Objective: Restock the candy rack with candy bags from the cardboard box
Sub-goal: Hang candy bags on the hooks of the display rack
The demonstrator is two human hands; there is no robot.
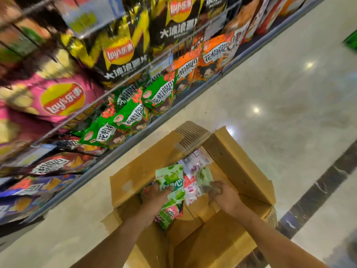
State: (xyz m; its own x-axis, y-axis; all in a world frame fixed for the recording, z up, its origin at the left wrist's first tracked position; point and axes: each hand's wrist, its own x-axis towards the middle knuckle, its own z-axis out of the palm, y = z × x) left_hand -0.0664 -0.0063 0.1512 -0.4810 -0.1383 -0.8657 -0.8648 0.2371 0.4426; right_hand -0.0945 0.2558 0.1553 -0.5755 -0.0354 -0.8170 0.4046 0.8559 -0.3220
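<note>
An open cardboard box [237, 157] stands on the floor below me, flaps spread. My left hand [154, 196] grips a stack of green candy bags [171, 178] over the box, more bags hanging below the hand. My right hand [222, 194] is inside the box, blurred, fingers closed around a pale green candy bag [203, 177]. White and pink candy bags [193, 165] lie deeper in the box. No candy rack is identifiable in view.
A shelf unit [173, 109] runs along the left, with wire rails holding Lay's chip bags [58, 97] and green and orange snack bags [158, 93]. Glossy beige tile floor [280, 105] stretches to the right, with a dark stripe [318, 190].
</note>
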